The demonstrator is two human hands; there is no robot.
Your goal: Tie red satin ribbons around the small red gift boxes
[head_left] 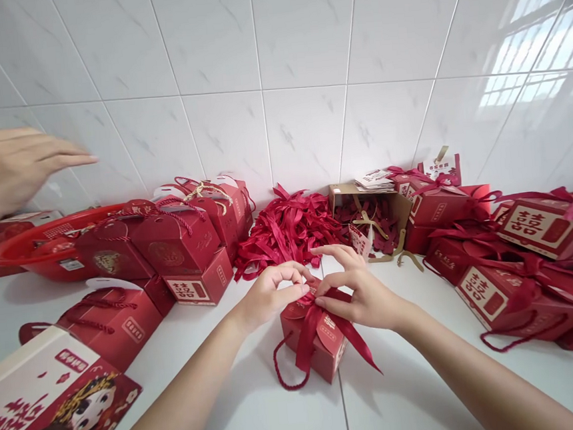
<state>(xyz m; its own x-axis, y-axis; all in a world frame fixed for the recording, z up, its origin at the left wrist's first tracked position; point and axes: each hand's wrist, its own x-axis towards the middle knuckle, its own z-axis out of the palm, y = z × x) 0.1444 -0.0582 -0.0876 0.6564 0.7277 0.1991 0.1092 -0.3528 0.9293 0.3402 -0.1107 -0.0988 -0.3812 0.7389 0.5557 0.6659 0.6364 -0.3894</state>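
Observation:
A small red gift box (323,349) stands on the white tiled surface in front of me, its twisted cord handle looped out at the left. A dark red ribbon (308,337) is wrapped over its top, with two tails hanging down the near side. My left hand (272,298) pinches the ribbon at the top of the box, thumb and forefinger closed. From the other side my right hand (353,286) grips the ribbon too, thumb against forefinger, other fingers raised. The knot itself is partly hidden by my fingers.
Behind the box lies a heap of red ribbons (292,224) beside an open carton (404,218) of tags. Red boxes (176,241) and a red plastic basket (34,264) stand left; ribboned boxes (519,295) are stacked right. Another person's hand (25,161) reaches in at left.

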